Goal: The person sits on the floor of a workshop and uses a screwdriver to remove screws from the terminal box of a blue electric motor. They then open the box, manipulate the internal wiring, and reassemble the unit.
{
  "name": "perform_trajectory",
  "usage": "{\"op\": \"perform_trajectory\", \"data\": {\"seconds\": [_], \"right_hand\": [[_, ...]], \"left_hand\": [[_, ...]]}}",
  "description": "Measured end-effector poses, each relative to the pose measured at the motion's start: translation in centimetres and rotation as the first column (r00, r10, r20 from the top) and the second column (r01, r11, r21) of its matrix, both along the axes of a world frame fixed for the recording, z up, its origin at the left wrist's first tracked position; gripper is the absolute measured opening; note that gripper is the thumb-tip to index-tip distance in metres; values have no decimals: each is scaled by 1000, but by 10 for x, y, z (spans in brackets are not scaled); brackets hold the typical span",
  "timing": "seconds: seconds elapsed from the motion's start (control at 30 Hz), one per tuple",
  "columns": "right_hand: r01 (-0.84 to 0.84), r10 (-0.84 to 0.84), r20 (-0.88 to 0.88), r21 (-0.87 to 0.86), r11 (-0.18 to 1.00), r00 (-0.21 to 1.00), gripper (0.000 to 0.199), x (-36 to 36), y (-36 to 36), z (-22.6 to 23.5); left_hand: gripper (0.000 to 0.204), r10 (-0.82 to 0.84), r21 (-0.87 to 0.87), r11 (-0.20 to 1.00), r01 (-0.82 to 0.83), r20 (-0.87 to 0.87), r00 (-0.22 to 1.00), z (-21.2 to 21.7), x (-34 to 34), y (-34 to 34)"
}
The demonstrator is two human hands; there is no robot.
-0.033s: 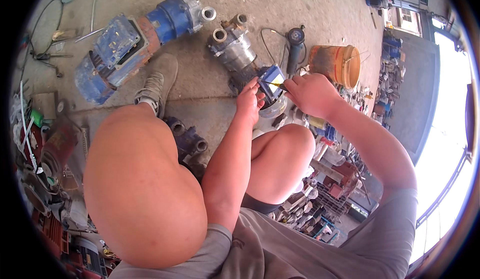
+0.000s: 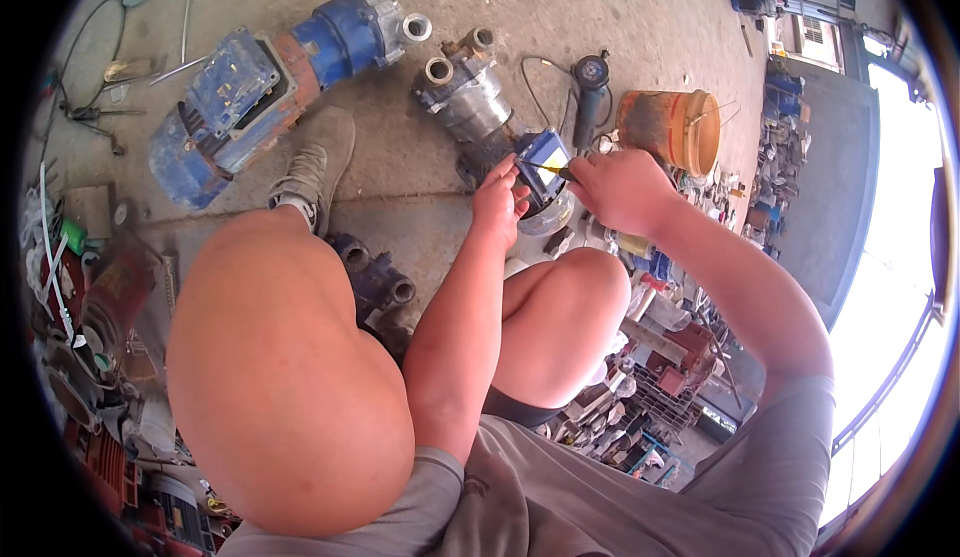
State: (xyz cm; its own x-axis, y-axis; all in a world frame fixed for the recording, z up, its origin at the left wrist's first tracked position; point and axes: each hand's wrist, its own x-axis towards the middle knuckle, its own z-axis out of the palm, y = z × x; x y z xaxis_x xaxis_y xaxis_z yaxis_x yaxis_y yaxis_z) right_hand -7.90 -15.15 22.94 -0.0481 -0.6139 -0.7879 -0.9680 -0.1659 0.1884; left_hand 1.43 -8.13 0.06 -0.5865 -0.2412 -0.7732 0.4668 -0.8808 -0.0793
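nearby, orange bucket (image 2: 672, 127), angle grinder (image 2: 590, 82); left hand (image 2: 498, 200) steadies blue box (image 2: 543, 162), right hand (image 2: 622, 189) pinches screwdriver (image 2: 553, 169).

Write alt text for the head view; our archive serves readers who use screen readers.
A crouching person works on a grey motor pump on a concrete floor: the left hand steadies its blue terminal box while the right hand pokes a thin yellow-handled tool into it. A larger blue pump, an angle grinder and an orange bucket lie nearby.
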Motion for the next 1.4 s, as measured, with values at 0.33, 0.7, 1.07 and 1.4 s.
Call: {"op": "perform_trajectory", "data": {"seconds": [0.33, 0.7, 1.07, 1.4], "right_hand": [[219, -191, 140, -223, 950, 972, 36, -17, 1, -7], [71, -72, 0, -130, 989, 997, 22, -44, 6, -45], [-186, 181, -58, -89, 979, 982, 24, -5, 31, -27], [923, -943, 47, 193, 334, 331, 21, -58, 11, -62]], "left_hand": [[40, -85, -112, 988, 104, 160, 983, 7, -10, -1], [25, 364, -779, 563, 277, 535, 762, -87, -33, 12], [13, 58, -226, 971, -75, -83, 995, 58, -45, 25], [21, -138, -106, 985, 134, -31, 990, 61, -28, 27]]}}
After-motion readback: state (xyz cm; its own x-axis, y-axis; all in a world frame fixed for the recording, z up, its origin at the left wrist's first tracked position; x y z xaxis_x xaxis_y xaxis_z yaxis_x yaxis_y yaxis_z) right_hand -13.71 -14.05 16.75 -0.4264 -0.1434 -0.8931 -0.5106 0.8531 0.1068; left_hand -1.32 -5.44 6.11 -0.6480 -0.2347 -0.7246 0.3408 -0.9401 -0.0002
